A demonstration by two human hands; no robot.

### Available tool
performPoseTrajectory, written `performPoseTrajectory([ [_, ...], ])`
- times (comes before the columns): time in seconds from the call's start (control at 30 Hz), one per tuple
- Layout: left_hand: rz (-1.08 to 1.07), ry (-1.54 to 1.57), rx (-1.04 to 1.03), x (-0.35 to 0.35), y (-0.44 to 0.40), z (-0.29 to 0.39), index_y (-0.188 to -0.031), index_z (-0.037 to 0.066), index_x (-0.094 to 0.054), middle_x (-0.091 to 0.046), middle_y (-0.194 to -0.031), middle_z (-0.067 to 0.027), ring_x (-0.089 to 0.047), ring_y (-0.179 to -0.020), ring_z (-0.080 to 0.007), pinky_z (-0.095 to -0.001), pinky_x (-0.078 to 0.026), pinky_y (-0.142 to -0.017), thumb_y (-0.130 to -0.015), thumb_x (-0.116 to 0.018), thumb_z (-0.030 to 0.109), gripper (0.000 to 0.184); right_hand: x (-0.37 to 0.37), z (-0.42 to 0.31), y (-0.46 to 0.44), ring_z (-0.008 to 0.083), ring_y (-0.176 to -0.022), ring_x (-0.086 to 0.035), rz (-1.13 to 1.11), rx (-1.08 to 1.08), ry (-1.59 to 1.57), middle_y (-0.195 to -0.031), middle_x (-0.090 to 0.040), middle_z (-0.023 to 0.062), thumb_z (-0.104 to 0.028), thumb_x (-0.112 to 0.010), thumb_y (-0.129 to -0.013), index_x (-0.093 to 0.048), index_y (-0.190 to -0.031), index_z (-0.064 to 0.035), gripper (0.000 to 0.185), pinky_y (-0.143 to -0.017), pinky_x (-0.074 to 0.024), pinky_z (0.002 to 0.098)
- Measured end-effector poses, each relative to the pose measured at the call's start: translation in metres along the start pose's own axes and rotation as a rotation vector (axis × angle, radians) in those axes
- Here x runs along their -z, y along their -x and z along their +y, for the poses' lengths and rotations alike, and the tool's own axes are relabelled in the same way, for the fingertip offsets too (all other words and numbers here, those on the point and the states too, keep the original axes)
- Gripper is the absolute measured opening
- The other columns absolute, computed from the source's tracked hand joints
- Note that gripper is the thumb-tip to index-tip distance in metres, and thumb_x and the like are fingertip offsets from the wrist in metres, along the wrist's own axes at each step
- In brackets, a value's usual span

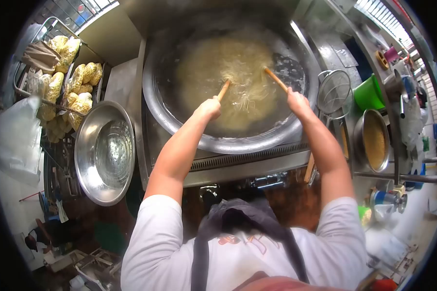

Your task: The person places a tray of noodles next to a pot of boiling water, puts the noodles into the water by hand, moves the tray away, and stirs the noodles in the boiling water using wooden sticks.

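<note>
A large round metal cauldron (213, 143) of steaming, cloudy water is in front of me, with pale noodles (242, 94) swirling in it. My left hand (209, 108) is closed around a wooden stick (223, 90) whose far end dips among the noodles. Over the right part of the cauldron, my right hand (298, 103) grips a second wooden stick (276, 80), its tip at the water. The submerged ends of both sticks are hidden.
Left of the cauldron sits a shiny metal basin (107, 157); bagged yellow noodles (80, 92) fill a rack behind it. To the right are a wire strainer (334, 92), a green bucket (369, 93) and a metal bowl (375, 140) with tan contents.
</note>
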State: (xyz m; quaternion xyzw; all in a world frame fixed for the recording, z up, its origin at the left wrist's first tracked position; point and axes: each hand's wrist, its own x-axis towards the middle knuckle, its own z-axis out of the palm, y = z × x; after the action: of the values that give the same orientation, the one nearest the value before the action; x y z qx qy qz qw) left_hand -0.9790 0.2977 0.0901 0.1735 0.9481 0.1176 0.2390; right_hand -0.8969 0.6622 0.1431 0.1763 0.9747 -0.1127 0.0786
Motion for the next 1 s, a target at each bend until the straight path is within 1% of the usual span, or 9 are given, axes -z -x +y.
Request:
performPoseTrajectory([
  [0.23, -0.243, 0.061, -0.073, 0.012, 0.100, -0.012, -0.121, 0.002, -0.035, -0.066, -0.074, -0.0185, -0.068, -0.059, -0.0310, -0.0429, -0.053, -0.048, -0.093, -0.042, 0.002, 0.029, 0.030, -0.006, 0.058, 0.0442, -0.112, -0.062, -0.075, -0.129, -0.032, -0.112, -0.068, 0.0283, -0.049, -0.016, -0.105, -0.070, -0.111, 0.0047, 0.076, -0.103, -0.0434, 0.0506],
  [0.33, -0.331, 0.141, -0.047, 0.019, 0.130, -0.004, -0.122, 0.005, -0.035, -0.066, -0.075, -0.0187, -0.068, -0.060, -0.0311, -0.0428, -0.054, -0.049, -0.091, -0.045, 0.003, 0.032, 0.022, 0.032, 0.073, 0.0431, -0.110, -0.064, -0.044, -0.144, 0.037, -0.113, -0.068, 0.0269, -0.048, -0.017, -0.105, -0.069, -0.114, 0.0030, 0.073, -0.100, -0.0451, 0.0509],
  [0.43, -0.300, 0.098, -0.124, 0.005, 0.167, -0.021, -0.128, -0.003, -0.039, -0.069, -0.096, -0.0270, -0.070, -0.085, -0.0393, -0.0480, -0.056, -0.069, -0.093, -0.044, 0.007, 0.037, 0.026, 0.046, 0.115, 0.0436, -0.110, -0.064, -0.052, -0.138, 0.134, -0.111, -0.069, 0.0269, -0.040, -0.018, -0.106, -0.066, -0.115, 0.0025, 0.065, -0.098, -0.0468, 0.0520],
  [0.57, -0.256, 0.147, -0.230, -0.035, 0.200, -0.082, -0.135, 0.006, -0.036, -0.068, -0.090, -0.0241, -0.069, -0.078, -0.0380, -0.0503, -0.053, -0.069, -0.091, -0.060, 0.011, 0.050, 0.062, 0.024, 0.187, 0.0457, -0.106, -0.065, -0.154, -0.168, 0.242, -0.110, -0.068, 0.0276, -0.028, -0.025, -0.106, -0.057, -0.120, -0.0001, 0.045, -0.091, -0.0500, 0.0542],
  [0.7, -0.319, 0.288, -0.194, -0.013, 0.264, -0.110, -0.146, 0.011, -0.035, -0.066, -0.110, -0.0260, -0.066, -0.100, -0.0414, -0.0479, -0.052, -0.085, -0.089, -0.072, 0.020, 0.068, 0.097, 0.054, 0.229, 0.0466, -0.097, -0.065, -0.072, -0.091, 0.213, -0.102, -0.067, 0.0290, -0.014, -0.051, -0.095, -0.052, -0.114, -0.0043, 0.021, -0.082, -0.0498, 0.0558],
  [0.8, -0.210, 0.345, -0.222, -0.003, 0.315, -0.192, -0.147, 0.011, -0.043, -0.065, -0.121, -0.0220, -0.062, -0.114, -0.0369, -0.0455, -0.048, -0.097, -0.087, -0.077, 0.023, 0.070, 0.147, 0.023, 0.301, 0.0453, -0.097, -0.064, -0.091, -0.077, 0.235, -0.099, -0.067, 0.0269, -0.005, -0.066, -0.084, -0.051, -0.132, -0.0119, 0.051, -0.081, -0.0492, 0.0535],
  [0.9, -0.298, 0.417, -0.011, 0.077, 0.366, -0.236, -0.143, 0.011, -0.047, -0.067, -0.104, -0.0138, -0.063, -0.092, -0.0244, -0.0393, -0.050, -0.086, -0.084, -0.080, 0.018, 0.068, 0.187, -0.017, 0.342, 0.0446, -0.096, -0.064, -0.079, -0.072, 0.142, -0.097, -0.067, 0.0249, -0.003, -0.065, -0.084, -0.052, -0.132, -0.0118, 0.050, -0.081, -0.0493, 0.0531],
  [0.93, -0.180, 0.384, -0.128, 0.084, 0.377, -0.254, -0.143, 0.011, -0.047, -0.069, -0.104, -0.0149, -0.066, -0.095, -0.0281, -0.0407, -0.051, -0.087, -0.083, -0.080, 0.018, 0.069, 0.191, -0.028, 0.342, 0.0443, -0.095, -0.065, -0.119, -0.079, 0.151, -0.096, -0.067, 0.0244, -0.003, -0.065, -0.084, -0.052, -0.132, -0.0121, 0.050, -0.081, -0.0496, 0.0529],
  [1.0, -0.127, 0.282, -0.032, 0.097, 0.391, -0.260, -0.143, 0.012, -0.047, -0.069, -0.107, -0.0167, -0.067, -0.100, -0.0323, -0.0422, -0.051, -0.088, -0.082, -0.081, 0.017, 0.070, 0.195, -0.047, 0.342, 0.0437, -0.094, -0.065, -0.201, -0.092, 0.168, -0.096, -0.067, 0.0235, -0.003, -0.065, -0.085, -0.051, -0.133, -0.0126, 0.051, -0.080, -0.0502, 0.0524],
])
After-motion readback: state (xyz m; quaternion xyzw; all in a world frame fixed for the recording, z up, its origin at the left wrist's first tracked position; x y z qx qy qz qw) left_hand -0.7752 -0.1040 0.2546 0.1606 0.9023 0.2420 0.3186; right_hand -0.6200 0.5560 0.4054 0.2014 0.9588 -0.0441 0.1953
